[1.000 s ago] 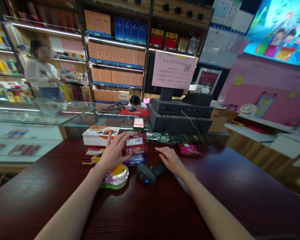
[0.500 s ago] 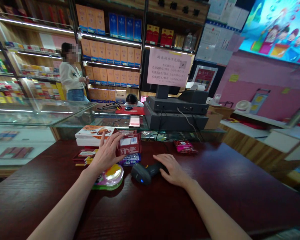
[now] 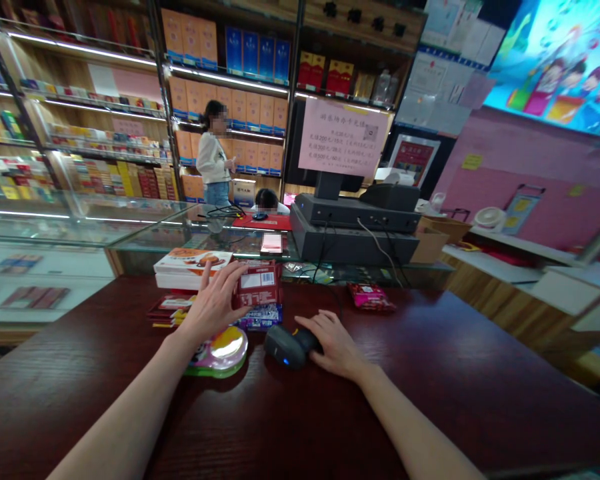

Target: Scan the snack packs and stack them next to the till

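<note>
Left grip (image 3: 216, 298) holds red packet (image 3: 260, 285) | right grip (image 3: 309, 338) clasps scanner (image 3: 283, 347) | white box (image 3: 176, 281), register (image 3: 353, 243) behind

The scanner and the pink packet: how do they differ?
The scanner is dark grey with a blue light; the pink packet is pink and dark red. The right hand is at the scanner's handle; the pink packet lies apart from both hands. Both lie on the dark counter.
</note>
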Tool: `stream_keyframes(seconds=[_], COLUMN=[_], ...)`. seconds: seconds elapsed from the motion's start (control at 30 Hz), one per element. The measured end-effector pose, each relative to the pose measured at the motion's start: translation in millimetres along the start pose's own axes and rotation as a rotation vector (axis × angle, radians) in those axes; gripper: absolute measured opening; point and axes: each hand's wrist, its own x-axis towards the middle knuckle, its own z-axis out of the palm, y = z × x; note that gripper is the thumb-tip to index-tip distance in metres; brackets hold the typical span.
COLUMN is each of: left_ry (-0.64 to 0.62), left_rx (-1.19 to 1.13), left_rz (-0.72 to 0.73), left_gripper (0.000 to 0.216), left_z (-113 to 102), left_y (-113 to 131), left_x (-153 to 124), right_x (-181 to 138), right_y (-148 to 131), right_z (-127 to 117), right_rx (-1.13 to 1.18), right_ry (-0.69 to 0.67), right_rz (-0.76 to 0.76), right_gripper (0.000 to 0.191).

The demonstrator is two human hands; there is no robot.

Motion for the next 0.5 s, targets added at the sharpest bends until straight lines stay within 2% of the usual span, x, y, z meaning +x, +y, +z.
stream_keyframes(seconds=[0.27, 0.5], left_ry=[0.03, 0.065], left_rx=[0.025, 0.032], left_rz=[0.005, 0.0], left_gripper=[0.08, 0.079], left_z=[0.7, 0.0], left_y=[-2.1, -1.5], left_x=[-1.0, -1.5], right_x=[-0.9, 1.9], right_y=[17.7, 13.7], right_z=[-2.2, -7.9], right_rx=[0.023, 0.026], right_ry=[0.233, 0.295], right_rz=[0.049, 0.082], right_gripper=[0.06, 0.056])
